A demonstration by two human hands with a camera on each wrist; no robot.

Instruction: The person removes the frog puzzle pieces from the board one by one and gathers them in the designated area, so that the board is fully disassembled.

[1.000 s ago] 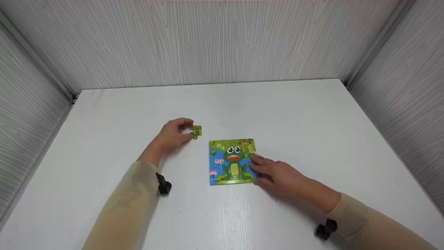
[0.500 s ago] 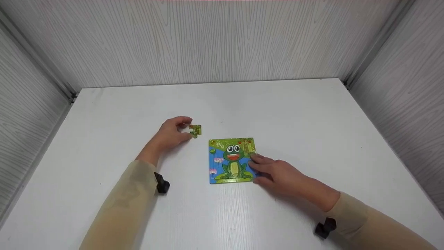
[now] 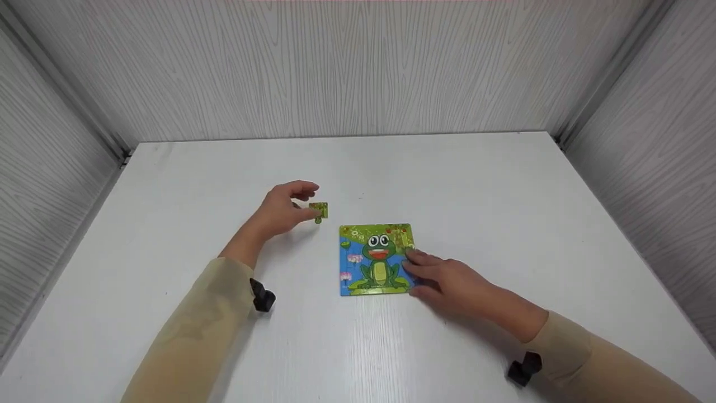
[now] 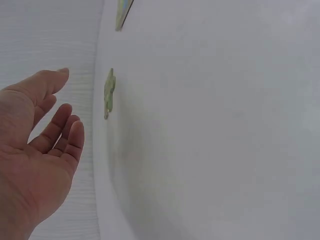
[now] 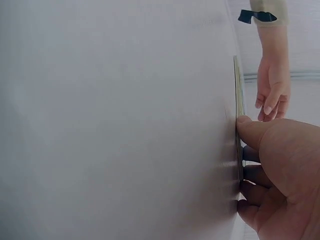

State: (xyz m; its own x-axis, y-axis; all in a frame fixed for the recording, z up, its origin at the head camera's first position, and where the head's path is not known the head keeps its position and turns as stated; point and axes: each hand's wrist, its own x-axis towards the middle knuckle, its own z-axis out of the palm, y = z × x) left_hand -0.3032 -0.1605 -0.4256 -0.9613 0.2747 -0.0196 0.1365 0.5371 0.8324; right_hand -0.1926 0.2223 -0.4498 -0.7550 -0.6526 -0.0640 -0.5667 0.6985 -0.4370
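A square frog jigsaw puzzle (image 3: 377,260) lies flat on the table, its picture facing up. My right hand (image 3: 456,282) holds it at the right edge; in the right wrist view the thumb (image 5: 252,131) is against the puzzle's side and the other fingers curl at its far end. A small green puzzle piece (image 3: 319,209) lies up and left of the puzzle. Over that piece is my left hand (image 3: 285,210), fingers loosely bent. The left wrist view has a gap between this hand and the loose piece (image 4: 109,94), with nothing between thumb and fingers.
The white table (image 3: 503,196) is closed in by a pale wood-grain back wall (image 3: 347,67) and side walls (image 3: 665,145). Black clip-like mounts (image 3: 263,296) sit at both sleeve cuffs.
My left hand has let go of the small puzzle piece, its fingers spreading and lifting off. The piece stays in about the same place. My right hand keeps its hold on the puzzle.
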